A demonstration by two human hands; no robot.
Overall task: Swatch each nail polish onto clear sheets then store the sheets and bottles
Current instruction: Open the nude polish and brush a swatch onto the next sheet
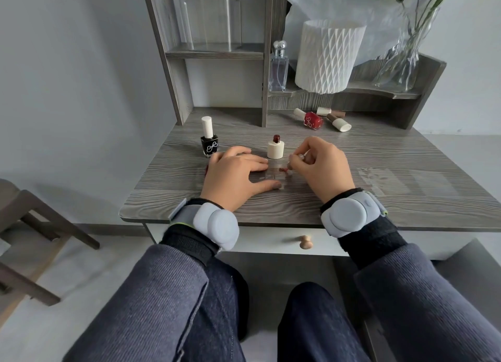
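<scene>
A clear sheet (271, 178) lies on the desk between my hands. My left hand (235, 176) rests flat on the sheet's left part, with its fingers straight. My right hand (322, 165) pinches a polish brush (288, 167) whose tip touches the sheet, where a small red smear shows. Just behind stands an open bottle (276, 148) with a cream body and a dark red neck. A black polish bottle (209, 141) with a white cap stands upright to the left. At the back, a red bottle (313, 120) lies on its side next to two more capped bottles (337, 121).
More clear sheets (385, 181) lie on the desk (352, 150) to the right. The shelf unit holds a clear box (210, 23), a perfume bottle (278, 66), a white ribbed vase (325, 55) and a glass vase (404, 50). A drawer knob (306, 242) sits below; a chair (29, 226) is left.
</scene>
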